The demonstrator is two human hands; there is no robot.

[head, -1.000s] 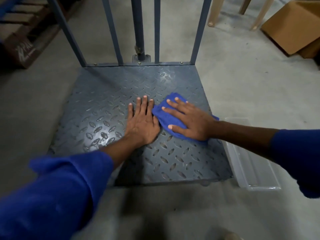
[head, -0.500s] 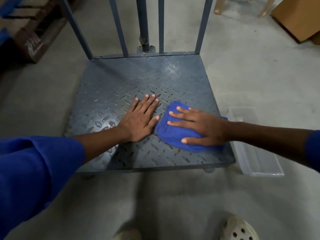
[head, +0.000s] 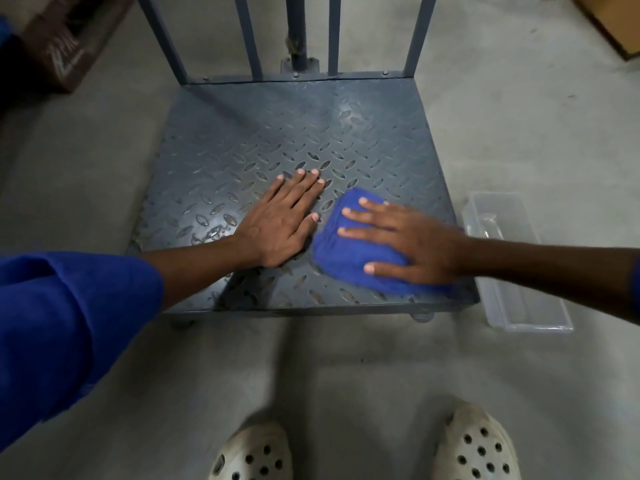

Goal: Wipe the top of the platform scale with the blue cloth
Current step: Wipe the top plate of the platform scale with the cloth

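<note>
My right grip (head: 415, 247) lies flat on the blue cloth (head: 341, 261), fingers straight and spread, pressing it down rather than curling round it. The cloth is bunched under my palm in the lower right part of the platform scale (head: 277, 133), close to its near edge and right-hand corner. My left grip (head: 277, 223) is open too — palm down on the bare tread plate just left of the cloth, fingers together and pointing toward the upper right. Its thumb tip sits just beside the cloth's edge; I cannot tell whether they touch. The right grip shows slightly blurred.

Grey upright bars (head: 250, 36) rise from the scale's far edge at the top of the frame. A clear plastic tray (head: 533, 327) sits on the concrete floor (head: 346, 368) just beside the scale's right side. My pale perforated clogs (head: 252, 455) show at the bottom edge, a cardboard box (head: 620, 29) in the upper right corner and a brown crate (head: 62, 53) in the upper left.
</note>
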